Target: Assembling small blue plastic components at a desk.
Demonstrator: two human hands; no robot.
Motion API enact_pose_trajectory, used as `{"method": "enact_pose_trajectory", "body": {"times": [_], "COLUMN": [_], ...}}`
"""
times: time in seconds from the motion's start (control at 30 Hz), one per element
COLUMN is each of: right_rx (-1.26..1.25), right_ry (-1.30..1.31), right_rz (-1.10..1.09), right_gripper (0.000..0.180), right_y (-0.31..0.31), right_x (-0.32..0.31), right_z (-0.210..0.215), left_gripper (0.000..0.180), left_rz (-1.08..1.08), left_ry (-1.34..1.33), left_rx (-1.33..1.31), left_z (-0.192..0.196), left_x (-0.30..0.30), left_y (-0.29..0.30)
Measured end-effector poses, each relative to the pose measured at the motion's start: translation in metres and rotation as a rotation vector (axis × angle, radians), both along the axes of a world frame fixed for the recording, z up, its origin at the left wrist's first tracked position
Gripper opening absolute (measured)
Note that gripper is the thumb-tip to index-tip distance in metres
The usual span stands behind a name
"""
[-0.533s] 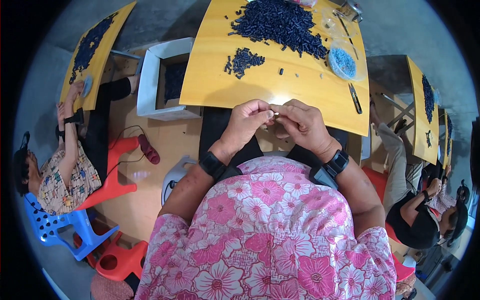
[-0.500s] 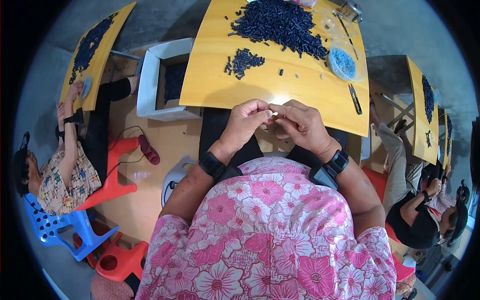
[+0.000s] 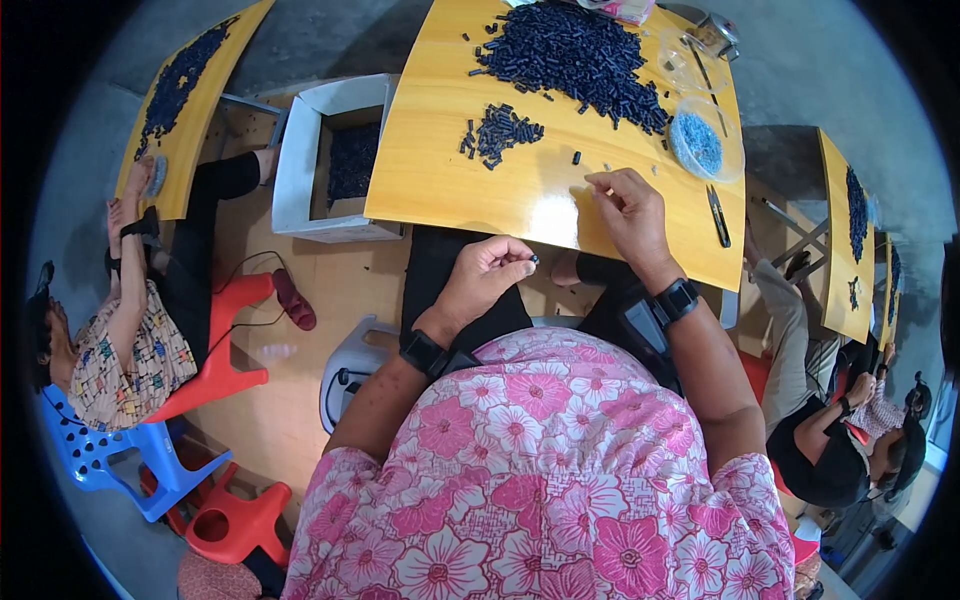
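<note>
At the yellow tabletop (image 3: 460,195), left hand (image 3: 485,275) pinches a small dark piece (image 3: 535,259); right hand (image 3: 632,215) curls, its hold unclear.

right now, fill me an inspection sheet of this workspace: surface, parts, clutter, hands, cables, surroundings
Surface: yellow table, bright glare near its front edge.
Parts: large pile of dark pieces, smaller pile, one loose dark piece; clear bowl of blue bits.
Clutter: black-handled cutter toward the right edge; metal container at the far right.
Hands: left hand pinches a small dark item off the table's front edge; right hand over the table, its contents unclear.
Cables: thin dark cable by a red stool at left.
Surroundings: white box left of the table; co-workers seated on both sides.
</note>
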State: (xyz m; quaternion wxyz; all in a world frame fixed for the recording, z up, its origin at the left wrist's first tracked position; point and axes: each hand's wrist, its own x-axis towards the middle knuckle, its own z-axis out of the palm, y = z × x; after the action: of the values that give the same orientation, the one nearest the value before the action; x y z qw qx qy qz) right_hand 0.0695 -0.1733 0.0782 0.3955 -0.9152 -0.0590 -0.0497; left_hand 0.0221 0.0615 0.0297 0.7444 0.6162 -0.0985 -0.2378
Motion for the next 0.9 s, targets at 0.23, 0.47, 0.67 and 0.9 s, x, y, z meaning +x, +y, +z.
{"method": "enact_pose_trajectory", "body": {"times": [0.23, 0.47, 0.67, 0.9], "right_rx": [-0.19, -0.037, -0.015, -0.065], "right_ry": [-0.226, -0.2, -0.086, -0.164], "right_rz": [0.053, 0.212, 0.23, 0.233], "right_gripper": [0.024, 0.017, 0.013, 0.016], "right_y": [0.015, 0.043, 0.074, 0.085], "right_x": [0.03, 0.032, 0.04, 0.053], "right_z": [-0.011, -0.004, -0.007, -0.016], "left_gripper": [0.008, 0.009, 0.008, 0.008], "left_rz": [0.021, 0.031, 0.053, 0.079], "left_ry": [0.01, 0.031, 0.069, 0.074], "left_rx": [0.059, 0.077, 0.084, 0.044], "left_z": [-0.005, -0.014, -0.024, -0.022], "left_x": [-0.001, -0.001, 0.0, 0.0], "left_y": [0.007, 0.009, 0.008, 0.011]}}
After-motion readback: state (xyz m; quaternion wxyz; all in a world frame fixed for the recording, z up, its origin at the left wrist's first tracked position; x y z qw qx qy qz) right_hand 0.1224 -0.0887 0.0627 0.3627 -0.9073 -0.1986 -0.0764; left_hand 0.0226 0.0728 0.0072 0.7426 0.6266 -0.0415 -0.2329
